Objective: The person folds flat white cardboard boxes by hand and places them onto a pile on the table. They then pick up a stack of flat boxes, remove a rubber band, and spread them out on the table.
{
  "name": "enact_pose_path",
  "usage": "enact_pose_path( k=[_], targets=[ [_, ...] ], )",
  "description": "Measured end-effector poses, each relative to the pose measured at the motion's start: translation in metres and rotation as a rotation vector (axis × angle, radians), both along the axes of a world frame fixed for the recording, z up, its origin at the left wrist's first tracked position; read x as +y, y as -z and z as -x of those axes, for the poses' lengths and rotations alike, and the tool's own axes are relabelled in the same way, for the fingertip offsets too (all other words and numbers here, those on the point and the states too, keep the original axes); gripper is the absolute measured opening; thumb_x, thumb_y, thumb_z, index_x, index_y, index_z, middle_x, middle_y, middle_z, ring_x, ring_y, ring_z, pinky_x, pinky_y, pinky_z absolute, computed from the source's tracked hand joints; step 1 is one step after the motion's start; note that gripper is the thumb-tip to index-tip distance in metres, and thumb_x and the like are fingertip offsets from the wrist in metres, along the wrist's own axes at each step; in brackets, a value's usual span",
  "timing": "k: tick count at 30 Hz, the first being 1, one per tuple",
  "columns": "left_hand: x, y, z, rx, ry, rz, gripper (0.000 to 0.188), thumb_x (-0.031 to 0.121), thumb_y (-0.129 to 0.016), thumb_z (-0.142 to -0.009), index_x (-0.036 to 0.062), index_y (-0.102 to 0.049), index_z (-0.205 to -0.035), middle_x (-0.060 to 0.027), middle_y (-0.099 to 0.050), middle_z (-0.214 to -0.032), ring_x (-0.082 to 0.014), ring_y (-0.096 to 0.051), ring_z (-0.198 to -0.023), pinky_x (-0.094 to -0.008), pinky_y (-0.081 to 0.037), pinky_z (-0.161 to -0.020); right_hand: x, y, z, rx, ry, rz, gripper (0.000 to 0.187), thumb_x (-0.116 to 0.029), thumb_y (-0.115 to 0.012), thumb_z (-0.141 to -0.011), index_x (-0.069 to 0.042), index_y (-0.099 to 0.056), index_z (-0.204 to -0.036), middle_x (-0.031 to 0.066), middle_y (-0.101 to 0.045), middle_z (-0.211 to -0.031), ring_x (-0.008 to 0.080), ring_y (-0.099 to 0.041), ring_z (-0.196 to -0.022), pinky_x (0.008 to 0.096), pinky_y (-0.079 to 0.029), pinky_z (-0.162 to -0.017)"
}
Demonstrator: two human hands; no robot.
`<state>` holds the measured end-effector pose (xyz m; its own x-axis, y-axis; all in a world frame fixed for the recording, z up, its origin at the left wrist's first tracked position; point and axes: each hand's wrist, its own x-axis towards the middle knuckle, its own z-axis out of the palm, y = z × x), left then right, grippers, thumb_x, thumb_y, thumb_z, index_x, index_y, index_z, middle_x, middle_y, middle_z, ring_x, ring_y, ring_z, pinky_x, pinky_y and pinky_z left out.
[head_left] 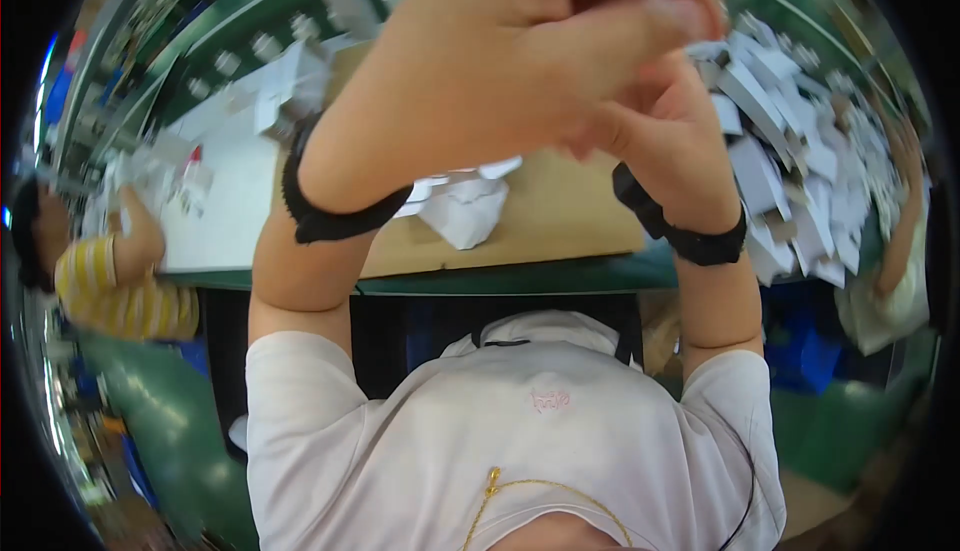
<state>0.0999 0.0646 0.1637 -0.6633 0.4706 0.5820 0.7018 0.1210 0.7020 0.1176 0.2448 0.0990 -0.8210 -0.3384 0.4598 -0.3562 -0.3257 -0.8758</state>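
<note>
Both hands are raised close in front of me, above the table, and overlap. My left hand point(480, 81) is the nearer one. Its fingers curl in with the thumb and are somewhat blurred; anything between them is hidden. Partly behind it is my right hand point(675, 146), its thumb and fingers bent inward toward the left hand's fingertips. What it may hold does not show. Each wrist wears a black band. Below the hands, a folded white paper or card piece point(465, 213) lies on the brown cardboard sheet point(560, 226) covering the table.
A large heap of white boxes and card pieces point(780, 141) fills the right side. On the left, a white work surface point(235, 216) carries a small red-capped bottle point(195, 166). One person in yellow stripes point(125, 286) sits at left, another person point(890, 291) at right.
</note>
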Motion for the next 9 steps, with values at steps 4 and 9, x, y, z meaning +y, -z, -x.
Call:
enact_pose_path(
  k=[4,9],
  targets=[
    [0.041,-0.012,0.008,0.119,0.246,0.047,0.029,0.01,-0.052,-0.089,-0.0047,-0.053,-0.113,-0.0103,-0.061,-0.103,-0.013,-0.056,-0.093,-0.0247,-0.041,-0.083,0.079,-0.005,-0.07,0.206,0.31,-0.054,0.017,-0.019,-0.054,-0.089,-0.003,-0.056,-0.096,0.0018,-0.047,-0.06,0.0056,-0.038,-0.045,0.0189,-0.027,-0.039],
    [0.041,-0.003,0.022,0.455,0.379,0.444,0.044,0.01,-0.052,-0.087,0.0023,-0.041,-0.129,-0.0174,-0.05,-0.126,-0.0335,-0.044,-0.121,-0.0344,-0.033,-0.102,0.212,0.035,-0.213,0.17,0.888,-0.044,0.034,-0.034,-0.055,-0.088,-0.001,-0.058,-0.099,0.0009,-0.048,-0.064,0.0065,-0.039,-0.049,0.0178,-0.026,-0.043]
  ],
)
